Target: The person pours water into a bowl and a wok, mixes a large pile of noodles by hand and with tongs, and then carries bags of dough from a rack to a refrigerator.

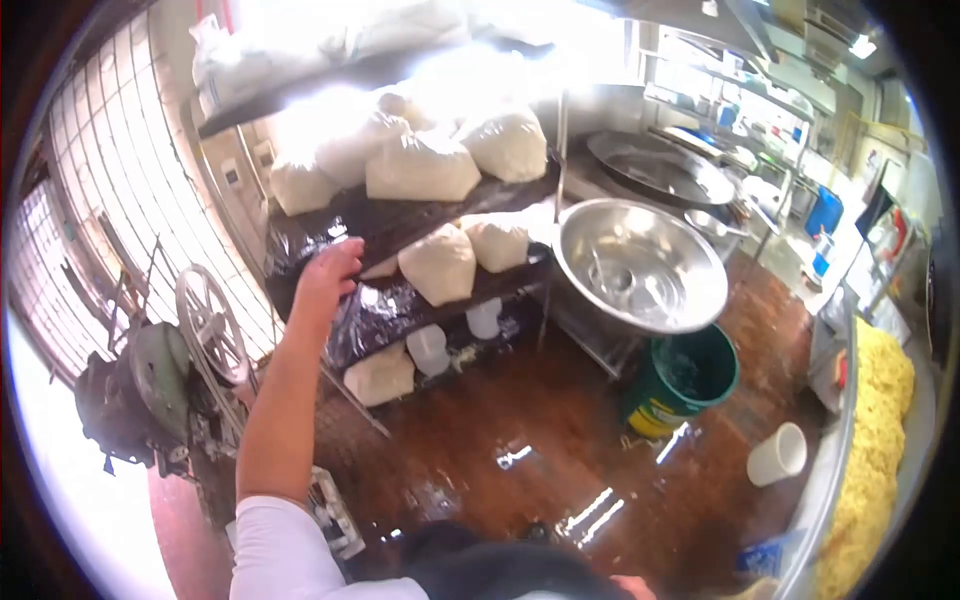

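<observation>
My left hand (335, 270) reaches out beside a shelf rack, fingers apart and holding nothing that shows. It overlaps the edge of the dark, plastic-covered middle shelf (345, 305). The nearest full bag (438, 265), pale and bulging, sits just to its right, with another pale bag (497, 243) beside that one. Above, on the upper shelf, stand more filled bags (420, 167). A bit of my right hand (632, 588) shows at the bottom edge, its fingers hidden.
A large steel bowl (640, 265) stands right of the rack, over a green bin (690, 375). A white bucket (777, 455) is on the wet brown floor (480, 440). Crumbly yellow material (870, 450) fills a trough at right. A wheeled machine (165, 380) stands left.
</observation>
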`<action>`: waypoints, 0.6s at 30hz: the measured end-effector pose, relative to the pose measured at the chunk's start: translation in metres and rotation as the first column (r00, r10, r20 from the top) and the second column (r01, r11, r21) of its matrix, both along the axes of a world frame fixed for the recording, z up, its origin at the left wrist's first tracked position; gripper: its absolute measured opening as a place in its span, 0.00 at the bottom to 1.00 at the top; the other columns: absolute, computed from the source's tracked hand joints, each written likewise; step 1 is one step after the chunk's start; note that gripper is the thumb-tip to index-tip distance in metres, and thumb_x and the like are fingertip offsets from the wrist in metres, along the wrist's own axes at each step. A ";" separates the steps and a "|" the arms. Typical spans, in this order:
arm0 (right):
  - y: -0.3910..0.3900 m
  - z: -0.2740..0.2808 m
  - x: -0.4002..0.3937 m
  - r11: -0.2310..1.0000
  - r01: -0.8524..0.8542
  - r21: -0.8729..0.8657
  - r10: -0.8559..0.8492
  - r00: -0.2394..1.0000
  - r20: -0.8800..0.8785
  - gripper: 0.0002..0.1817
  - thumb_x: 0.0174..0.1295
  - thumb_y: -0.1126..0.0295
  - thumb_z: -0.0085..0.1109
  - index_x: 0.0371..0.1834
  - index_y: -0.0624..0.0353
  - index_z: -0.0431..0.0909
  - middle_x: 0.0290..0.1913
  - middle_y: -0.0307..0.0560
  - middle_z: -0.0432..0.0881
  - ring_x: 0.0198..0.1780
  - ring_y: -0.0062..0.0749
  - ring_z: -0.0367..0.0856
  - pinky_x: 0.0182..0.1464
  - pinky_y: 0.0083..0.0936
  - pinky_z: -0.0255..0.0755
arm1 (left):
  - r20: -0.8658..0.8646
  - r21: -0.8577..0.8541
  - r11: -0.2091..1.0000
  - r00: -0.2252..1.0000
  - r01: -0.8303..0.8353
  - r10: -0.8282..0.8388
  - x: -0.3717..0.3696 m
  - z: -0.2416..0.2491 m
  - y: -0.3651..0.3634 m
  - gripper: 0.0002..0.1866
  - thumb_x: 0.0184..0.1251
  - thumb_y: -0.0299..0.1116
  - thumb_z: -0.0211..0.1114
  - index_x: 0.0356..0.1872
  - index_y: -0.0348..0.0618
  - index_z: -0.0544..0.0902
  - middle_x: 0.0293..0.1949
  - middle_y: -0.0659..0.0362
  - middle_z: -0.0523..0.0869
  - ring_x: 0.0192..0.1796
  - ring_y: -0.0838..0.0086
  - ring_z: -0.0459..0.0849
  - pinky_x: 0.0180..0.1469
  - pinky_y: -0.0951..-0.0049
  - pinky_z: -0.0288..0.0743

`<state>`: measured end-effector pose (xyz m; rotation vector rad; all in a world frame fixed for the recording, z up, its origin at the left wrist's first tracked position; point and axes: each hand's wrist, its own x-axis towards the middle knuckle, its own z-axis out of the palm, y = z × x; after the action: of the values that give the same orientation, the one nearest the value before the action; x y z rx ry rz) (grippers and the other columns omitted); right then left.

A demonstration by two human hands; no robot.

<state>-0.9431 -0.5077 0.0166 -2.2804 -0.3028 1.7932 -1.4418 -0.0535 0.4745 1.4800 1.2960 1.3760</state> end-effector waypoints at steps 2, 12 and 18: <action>0.049 0.000 0.036 0.990 0.119 -0.075 -0.127 0.987 -0.103 0.16 0.65 0.66 0.53 0.51 0.60 0.81 0.42 0.52 0.84 0.38 0.40 0.82 0.39 0.32 0.76 | -0.045 0.146 0.977 0.985 -0.158 0.166 -0.015 0.037 0.035 0.25 0.67 0.51 0.53 0.54 0.41 0.78 0.52 0.61 0.80 0.52 0.73 0.75 0.54 0.68 0.67; 0.332 0.092 0.077 0.828 0.324 0.458 -0.382 0.923 0.037 0.09 0.60 0.64 0.57 0.34 0.57 0.75 0.24 0.43 0.78 0.18 0.28 0.75 0.17 0.27 0.68 | -0.244 0.077 0.916 0.884 -0.393 0.399 -0.119 0.114 0.327 0.29 0.65 0.54 0.56 0.61 0.46 0.73 0.57 0.56 0.78 0.54 0.67 0.76 0.56 0.63 0.67; 0.287 0.037 0.016 0.926 0.213 0.313 -0.213 0.976 -0.033 0.09 0.61 0.65 0.59 0.36 0.59 0.78 0.26 0.45 0.80 0.21 0.27 0.76 0.20 0.25 0.69 | -0.750 0.554 0.777 0.225 -0.299 0.622 -0.213 0.099 0.534 0.19 0.65 0.42 0.58 0.50 0.42 0.80 0.41 0.55 0.85 0.35 0.68 0.81 0.43 0.71 0.74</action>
<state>-0.9267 -0.2210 0.0532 -2.0069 -0.3036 1.5139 -1.6546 0.4809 0.5735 2.3790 2.5328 1.0471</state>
